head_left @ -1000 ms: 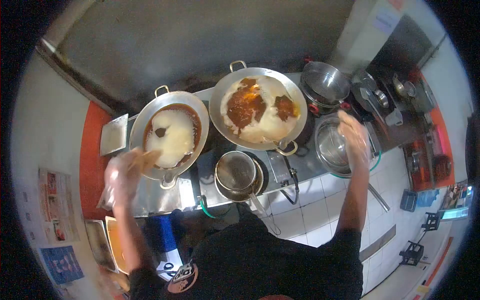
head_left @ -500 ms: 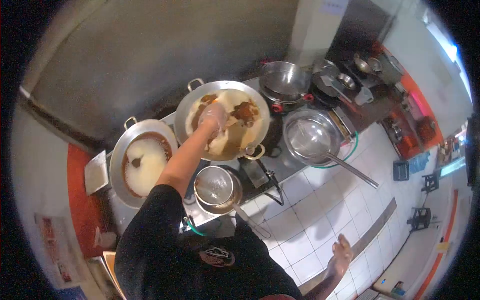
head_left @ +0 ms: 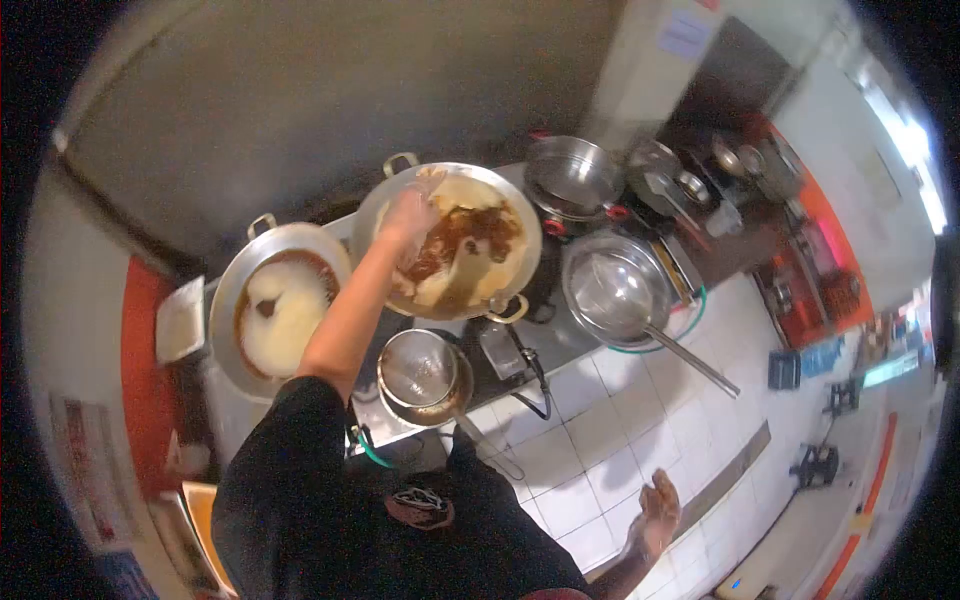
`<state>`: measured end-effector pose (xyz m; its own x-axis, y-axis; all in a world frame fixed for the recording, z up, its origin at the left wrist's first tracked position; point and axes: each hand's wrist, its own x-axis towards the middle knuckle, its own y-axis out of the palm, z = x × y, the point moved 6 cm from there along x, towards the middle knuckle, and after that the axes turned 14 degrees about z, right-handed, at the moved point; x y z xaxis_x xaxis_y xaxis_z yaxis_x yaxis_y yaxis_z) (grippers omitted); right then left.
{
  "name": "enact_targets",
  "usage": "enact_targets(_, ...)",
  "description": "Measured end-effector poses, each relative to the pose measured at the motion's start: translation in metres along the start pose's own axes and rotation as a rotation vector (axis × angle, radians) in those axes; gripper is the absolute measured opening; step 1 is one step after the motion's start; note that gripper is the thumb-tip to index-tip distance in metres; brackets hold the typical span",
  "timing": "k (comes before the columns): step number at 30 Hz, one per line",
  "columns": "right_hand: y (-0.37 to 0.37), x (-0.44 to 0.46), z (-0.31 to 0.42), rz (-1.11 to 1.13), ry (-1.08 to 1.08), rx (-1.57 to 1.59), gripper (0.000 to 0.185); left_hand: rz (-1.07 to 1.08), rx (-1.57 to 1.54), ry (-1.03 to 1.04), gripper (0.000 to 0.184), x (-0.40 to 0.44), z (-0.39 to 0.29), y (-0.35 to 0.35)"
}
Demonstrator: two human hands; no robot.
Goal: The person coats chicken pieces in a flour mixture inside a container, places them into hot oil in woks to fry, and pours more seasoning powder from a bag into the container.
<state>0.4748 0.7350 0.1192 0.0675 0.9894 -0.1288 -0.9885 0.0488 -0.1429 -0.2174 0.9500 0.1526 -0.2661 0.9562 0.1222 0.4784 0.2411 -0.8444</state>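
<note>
Pale foam (head_left: 285,335) partly covers brown liquid (head_left: 448,243), probably oil, in both pans (head_left: 226,312).

The big round wok (head_left: 532,262) is silver metal and sits flat, open side up, right under the left hand (head_left: 410,222) and well apart from the right hand (head_left: 655,515). It has two loop handles, one (head_left: 400,160) just beyond the left hand and one (head_left: 508,311) on the side nearer the right hand. Inside is shiny brown oil (head_left: 440,245), with lots of creamy foam (head_left: 478,192) around it. Something small and tan (head_left: 431,181) is at the left hand's fingertips, too blurry to name.
</note>
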Motion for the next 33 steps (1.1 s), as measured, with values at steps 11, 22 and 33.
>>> enact_targets(11, 0.426, -0.026, 0.127, 1.386, -0.234, 0.110, 0.036, -0.451, 0.190, -0.680, 0.072, -0.570, 0.020, -0.168)
enact_targets(22, 0.605, -0.522, 0.040, 2.573, -0.170, -0.364, 0.040, -0.893, 0.186, -1.433, 0.041, -0.974, 0.066, -0.079)
enact_targets(33, 0.735, -0.653, -0.156, 1.950, -1.625, -0.926, 0.017, -0.455, 0.720, -2.197, 0.022, -0.985, 0.178, -0.035)
